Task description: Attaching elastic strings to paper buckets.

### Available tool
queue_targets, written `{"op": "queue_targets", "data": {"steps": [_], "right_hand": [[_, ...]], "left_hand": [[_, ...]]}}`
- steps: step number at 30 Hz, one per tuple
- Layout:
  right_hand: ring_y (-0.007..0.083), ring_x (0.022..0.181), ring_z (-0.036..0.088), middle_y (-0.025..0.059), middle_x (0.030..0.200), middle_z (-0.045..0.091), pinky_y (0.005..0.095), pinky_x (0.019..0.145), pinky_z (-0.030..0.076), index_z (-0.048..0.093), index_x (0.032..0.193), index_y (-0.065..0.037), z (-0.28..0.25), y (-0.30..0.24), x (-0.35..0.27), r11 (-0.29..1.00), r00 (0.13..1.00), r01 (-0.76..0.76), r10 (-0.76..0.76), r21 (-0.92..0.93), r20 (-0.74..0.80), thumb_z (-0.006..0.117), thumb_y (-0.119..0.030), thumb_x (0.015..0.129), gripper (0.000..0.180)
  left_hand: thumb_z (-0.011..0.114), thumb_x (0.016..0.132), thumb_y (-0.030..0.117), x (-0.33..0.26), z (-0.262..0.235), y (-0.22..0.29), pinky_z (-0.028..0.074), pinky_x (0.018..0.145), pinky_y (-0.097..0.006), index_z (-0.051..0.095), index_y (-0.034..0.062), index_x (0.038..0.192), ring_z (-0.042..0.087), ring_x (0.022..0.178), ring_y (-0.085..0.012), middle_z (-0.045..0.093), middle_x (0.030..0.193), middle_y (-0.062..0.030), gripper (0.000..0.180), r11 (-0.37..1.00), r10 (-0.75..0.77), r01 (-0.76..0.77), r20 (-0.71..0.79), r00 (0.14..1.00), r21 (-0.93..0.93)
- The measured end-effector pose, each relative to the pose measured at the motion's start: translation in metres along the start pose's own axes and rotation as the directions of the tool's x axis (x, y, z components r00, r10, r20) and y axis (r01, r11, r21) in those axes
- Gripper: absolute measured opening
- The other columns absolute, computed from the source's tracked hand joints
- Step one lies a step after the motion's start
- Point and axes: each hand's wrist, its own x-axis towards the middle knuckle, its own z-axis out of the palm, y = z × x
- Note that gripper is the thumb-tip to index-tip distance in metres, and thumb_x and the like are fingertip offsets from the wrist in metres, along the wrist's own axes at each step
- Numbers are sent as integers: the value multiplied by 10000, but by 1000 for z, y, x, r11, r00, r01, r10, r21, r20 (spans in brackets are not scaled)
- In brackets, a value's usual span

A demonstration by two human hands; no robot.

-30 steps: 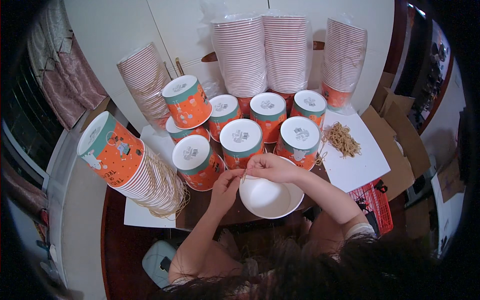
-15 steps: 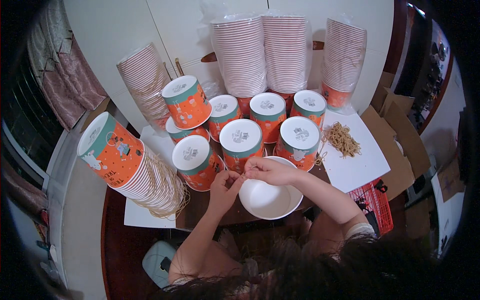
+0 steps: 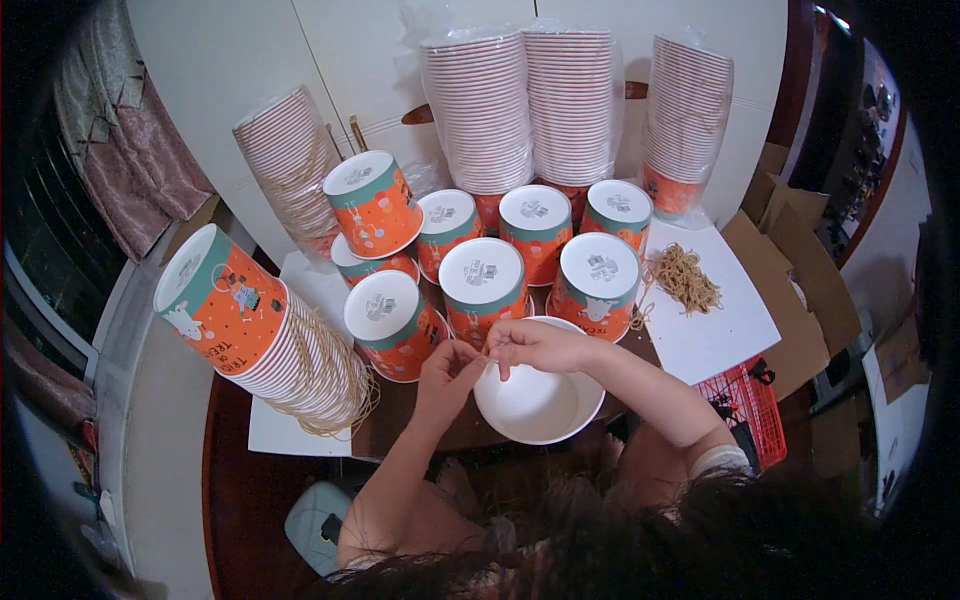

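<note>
Both hands meet just above the near rim of a white bowl (image 3: 538, 405) that sits on the dark table (image 3: 230, 470) right in front of the person. The left hand (image 3: 447, 375) has its fingers curled in, thumb and forefinger pressed together as if pinching something thin; what it pinches is too small to make out. The right hand (image 3: 535, 345) is likewise closed into a pinch, fingertips pointing toward the left hand, the two nearly touching. The bowl is open side up and looks empty inside.

Just beyond the hands stand upside-down stacks of orange and teal paper bowls with white bottoms: I count three in the near row (image 3: 483, 285) and four behind them (image 3: 536, 230). One more stack (image 3: 372, 205) leans tilted at the left of the back row, and a long stack (image 3: 250, 325) lies on its side at the far left, bound with string.

Against the white cupboard doors (image 3: 250, 60) are four tall stacks wrapped in clear plastic: one at the left (image 3: 285, 150), two in the middle (image 3: 525, 100), one at the right (image 3: 685, 115).

To the right lies a white board (image 3: 725, 335) with one heap of tan rubber bands (image 3: 685, 278) on it, and beside it a red basket (image 3: 750, 410).
</note>
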Motion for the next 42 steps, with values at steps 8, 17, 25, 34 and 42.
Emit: {"op": "queue_targets", "data": {"steps": [8, 17, 25, 34, 42], "right_hand": [[74, 693, 422, 5, 855, 538, 212, 635, 365, 446, 903, -56, 2, -4, 0, 998, 998, -47, 49, -43, 49, 439, -206, 881, 152], [47, 673, 397, -39, 807, 523, 197, 589, 341, 469, 877, -77, 2, -5, 1, 991, 996, -61, 69, -118, 65, 440, -216, 882, 141], [63, 665, 405, -30, 784, 518, 209, 590, 347, 470, 860, -67, 1, -4, 0, 983, 997, -47, 56, -178, 47, 429, -148, 873, 92], [119, 712, 461, 14, 777, 514, 265, 657, 380, 451, 821, -46, 1, -2, -3, 953, 994, 109, -102, -283, 42, 448, -109, 861, 74], [120, 714, 491, 40, 775, 537, 270, 641, 394, 466, 813, -38, 0, -10, -5, 885, 977, 214, -198, -415, 81, 462, -110, 853, 82]], "left_hand": [[574, 736, 12, 1, -2, 3, 393, 613, -188, 515, 44, 782, 492, 651, -63, 543, 710, 5, 81, 990, -106, 111, 52, 993, -87], [559, 729, 18, 0, -4, 5, 402, 653, -209, 508, 38, 776, 512, 684, -86, 546, 723, -17, 72, 982, -93, 95, 19, 995, -165], [530, 688, 3, 0, -4, 8, 399, 670, -226, 505, 31, 734, 511, 665, -116, 535, 691, -42, 59, 966, -134, 122, -38, 990, -226], [566, 660, -8, 2, -7, 4, 435, 589, -234, 541, 10, 660, 538, 600, -126, 579, 660, -68, 31, 968, -209, 188, -115, 971, -168], [574, 668, -9, 3, -9, -6, 428, 591, -224, 535, 18, 660, 532, 609, -105, 581, 668, -58, 48, 989, -132, 138, -115, 985, 44]]}}
